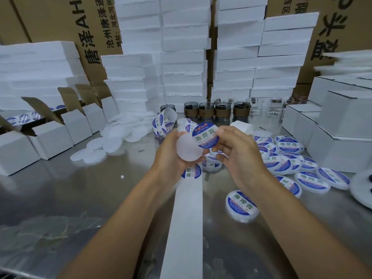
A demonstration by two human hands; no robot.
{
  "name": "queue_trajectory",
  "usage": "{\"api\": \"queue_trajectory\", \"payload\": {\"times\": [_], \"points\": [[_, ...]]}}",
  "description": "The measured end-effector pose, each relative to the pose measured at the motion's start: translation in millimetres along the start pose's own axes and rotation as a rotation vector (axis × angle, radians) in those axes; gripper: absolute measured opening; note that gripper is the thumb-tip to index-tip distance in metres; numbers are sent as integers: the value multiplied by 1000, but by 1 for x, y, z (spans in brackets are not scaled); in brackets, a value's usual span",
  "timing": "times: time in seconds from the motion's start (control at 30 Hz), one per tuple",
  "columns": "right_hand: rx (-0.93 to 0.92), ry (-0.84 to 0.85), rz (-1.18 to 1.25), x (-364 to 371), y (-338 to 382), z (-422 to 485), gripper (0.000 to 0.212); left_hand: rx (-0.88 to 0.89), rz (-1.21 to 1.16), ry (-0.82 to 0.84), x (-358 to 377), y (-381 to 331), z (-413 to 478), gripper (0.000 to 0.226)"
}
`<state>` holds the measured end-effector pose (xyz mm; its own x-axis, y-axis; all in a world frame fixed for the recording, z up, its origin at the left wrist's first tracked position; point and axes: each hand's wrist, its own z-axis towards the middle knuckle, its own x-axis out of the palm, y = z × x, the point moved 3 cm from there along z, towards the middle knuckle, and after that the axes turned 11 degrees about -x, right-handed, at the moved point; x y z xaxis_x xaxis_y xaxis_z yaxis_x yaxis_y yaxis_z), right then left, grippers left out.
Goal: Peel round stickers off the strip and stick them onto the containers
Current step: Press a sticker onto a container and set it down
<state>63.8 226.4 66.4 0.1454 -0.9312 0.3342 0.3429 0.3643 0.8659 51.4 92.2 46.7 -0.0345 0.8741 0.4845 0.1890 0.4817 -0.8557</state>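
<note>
- Steel-topped bench (pixel 60 188) in a packing room, backed by stacked white foam slabs (pixel 185 47) and printed cartons.
- Cupped in the left hand (pixel 170 156), fingers curled round its rim: a frosted container (pixel 189 148), unlabelled, flat face up, raised above mid-bench.
- Pinched at its right edge between thumb and fingertips of the right hand (pixel 239 156): one round sticker (pixel 205 135), clear of the strip and tilted, its lower-left edge overlapping the container's upper right. Touching or just above, cannot tell.
- Trailing from below the left hand toward the near edge: white backing strip (pixel 185 218), bare along that run, with the next sticker (pixel 191 171) on it just under the left hand.
- Judged as the placing step: peel finished for this one, label not yet pressed down.
- Next, probably: centre over the face, lay down from one edge, smooth flat with a thumb. Worth guarding against an off-centre set or a crease.
- Spread to the right: labelled containers (pixel 241 204). Heaped to the left: plain discs (pixel 104 146).
</note>
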Motion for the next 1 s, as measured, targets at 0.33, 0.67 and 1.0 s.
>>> {"api": "queue_trajectory", "payload": {"times": [0.33, 0.67, 1.0], "points": [[-78, 94, -166, 4, -8, -7, 10, -106, 141, 104, -1, 9, 2, 42], [-123, 106, -356, 1, -15, -4, 14, -149, 257, 104, 2, 10, 1, 68], [-130, 94, -422, -1, -17, -4, 16, -171, 228, 138, 4, 11, 0, 68]]}}
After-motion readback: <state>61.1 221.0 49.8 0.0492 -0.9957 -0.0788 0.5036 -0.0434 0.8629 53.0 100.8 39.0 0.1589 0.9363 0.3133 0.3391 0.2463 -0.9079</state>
